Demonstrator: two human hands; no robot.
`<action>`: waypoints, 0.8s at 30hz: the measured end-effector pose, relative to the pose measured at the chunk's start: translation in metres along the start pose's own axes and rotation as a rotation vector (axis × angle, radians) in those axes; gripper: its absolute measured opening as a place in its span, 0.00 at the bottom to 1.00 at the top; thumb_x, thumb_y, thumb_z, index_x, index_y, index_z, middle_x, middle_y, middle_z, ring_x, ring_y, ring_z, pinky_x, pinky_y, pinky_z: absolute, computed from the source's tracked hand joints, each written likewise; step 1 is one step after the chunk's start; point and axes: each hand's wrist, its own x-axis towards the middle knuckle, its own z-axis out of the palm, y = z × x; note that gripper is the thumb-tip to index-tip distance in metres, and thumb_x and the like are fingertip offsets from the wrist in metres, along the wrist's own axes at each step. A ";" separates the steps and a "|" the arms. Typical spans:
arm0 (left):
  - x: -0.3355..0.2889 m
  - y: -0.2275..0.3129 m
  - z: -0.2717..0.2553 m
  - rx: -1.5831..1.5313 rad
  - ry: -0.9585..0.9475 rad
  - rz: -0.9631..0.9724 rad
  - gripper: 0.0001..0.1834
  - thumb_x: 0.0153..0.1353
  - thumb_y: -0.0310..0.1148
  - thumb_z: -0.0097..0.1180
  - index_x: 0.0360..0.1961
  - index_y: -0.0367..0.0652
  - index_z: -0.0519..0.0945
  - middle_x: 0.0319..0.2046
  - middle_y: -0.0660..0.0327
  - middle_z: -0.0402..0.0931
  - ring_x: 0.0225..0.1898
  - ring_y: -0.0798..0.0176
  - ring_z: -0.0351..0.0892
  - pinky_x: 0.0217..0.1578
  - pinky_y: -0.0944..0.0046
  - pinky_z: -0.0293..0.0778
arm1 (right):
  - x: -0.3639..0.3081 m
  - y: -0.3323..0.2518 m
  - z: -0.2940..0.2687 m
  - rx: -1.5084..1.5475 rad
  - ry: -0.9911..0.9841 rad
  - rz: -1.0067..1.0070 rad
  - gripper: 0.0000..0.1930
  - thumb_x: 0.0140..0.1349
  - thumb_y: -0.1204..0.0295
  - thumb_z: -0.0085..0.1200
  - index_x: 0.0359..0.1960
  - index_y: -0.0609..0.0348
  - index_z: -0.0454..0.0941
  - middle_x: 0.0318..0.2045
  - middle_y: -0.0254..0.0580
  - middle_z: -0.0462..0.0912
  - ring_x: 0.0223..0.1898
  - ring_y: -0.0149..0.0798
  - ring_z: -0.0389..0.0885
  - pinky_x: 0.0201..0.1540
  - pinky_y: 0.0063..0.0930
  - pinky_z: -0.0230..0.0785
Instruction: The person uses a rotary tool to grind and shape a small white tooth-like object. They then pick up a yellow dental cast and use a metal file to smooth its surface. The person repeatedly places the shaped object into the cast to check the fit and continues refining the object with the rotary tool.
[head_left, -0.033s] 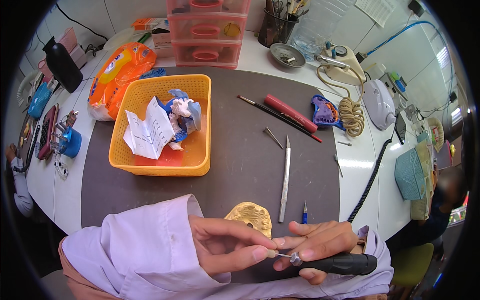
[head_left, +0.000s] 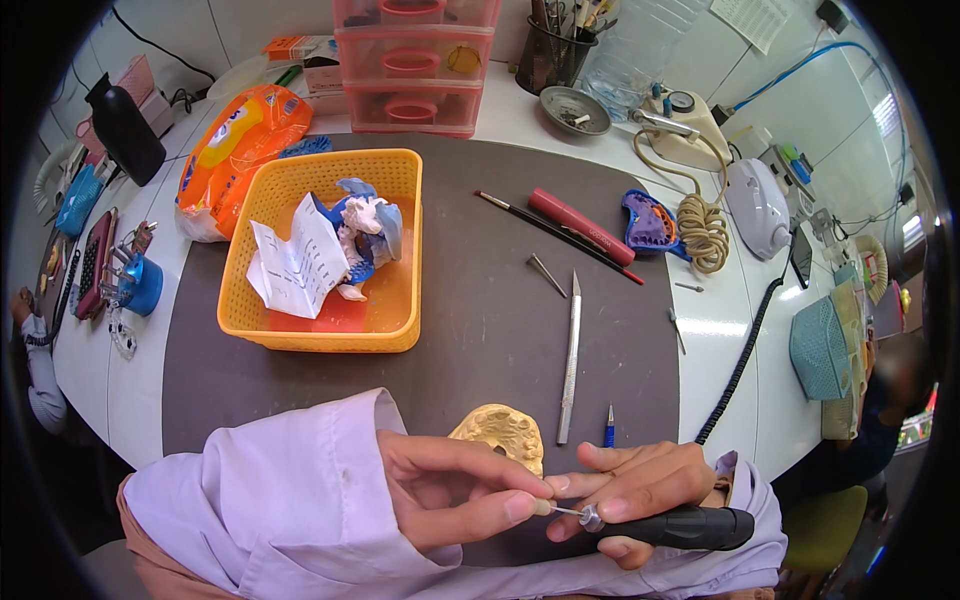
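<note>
Between thumb and index finger, my left hand (head_left: 455,490) pinches a small cream-coloured piece (head_left: 543,507), largely covered by the fingertips. My right hand (head_left: 650,488) is closed around a black rotary handpiece (head_left: 690,528) with a silver collar. Its thin metal bur points left and meets or nearly touches the cream piece; I cannot tell which. A right fingertip rests against the left fingertips. Just beyond my left hand lies a yellow plaster dental cast (head_left: 505,428), partly hidden by it. A silver craft knife (head_left: 571,370) and a blue-handled tool (head_left: 610,428) lie past my right hand.
A yellow basket (head_left: 408,260) holds folded paper and dental impressions. Further right lie a brush (head_left: 545,230), a dark pink tube (head_left: 580,226) and a blue impression tray (head_left: 650,222). A black coiled cord (head_left: 740,360) runs along the right. People sit at both sides.
</note>
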 end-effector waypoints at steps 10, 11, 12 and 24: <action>-0.001 0.012 0.003 0.135 0.075 -0.224 0.08 0.58 0.21 0.53 0.38 0.30 0.80 0.33 0.48 0.79 0.38 0.62 0.78 0.43 0.65 0.71 | 0.000 0.002 0.000 0.005 -0.002 -0.003 0.14 0.52 0.76 0.62 0.39 0.51 0.73 0.30 0.48 0.84 0.46 0.47 0.80 0.61 0.40 0.59; -0.001 0.011 0.002 0.122 0.064 -0.206 0.08 0.58 0.21 0.53 0.38 0.30 0.80 0.33 0.48 0.79 0.38 0.62 0.78 0.43 0.64 0.71 | 0.000 0.002 0.000 0.002 -0.007 -0.009 0.14 0.52 0.76 0.62 0.39 0.51 0.73 0.30 0.48 0.84 0.45 0.47 0.80 0.61 0.40 0.59; -0.002 0.010 0.001 0.109 0.054 -0.187 0.08 0.58 0.21 0.53 0.38 0.30 0.80 0.33 0.48 0.79 0.38 0.61 0.78 0.43 0.64 0.71 | 0.000 0.003 -0.001 -0.001 -0.011 -0.015 0.14 0.52 0.76 0.62 0.39 0.51 0.73 0.31 0.48 0.84 0.45 0.47 0.80 0.61 0.40 0.59; 0.000 -0.002 -0.001 -0.005 -0.004 0.016 0.08 0.59 0.21 0.52 0.38 0.30 0.79 0.33 0.47 0.79 0.39 0.60 0.78 0.44 0.63 0.72 | 0.003 0.002 -0.004 0.014 -0.066 -0.007 0.15 0.50 0.76 0.63 0.40 0.50 0.74 0.32 0.51 0.83 0.44 0.47 0.81 0.61 0.39 0.59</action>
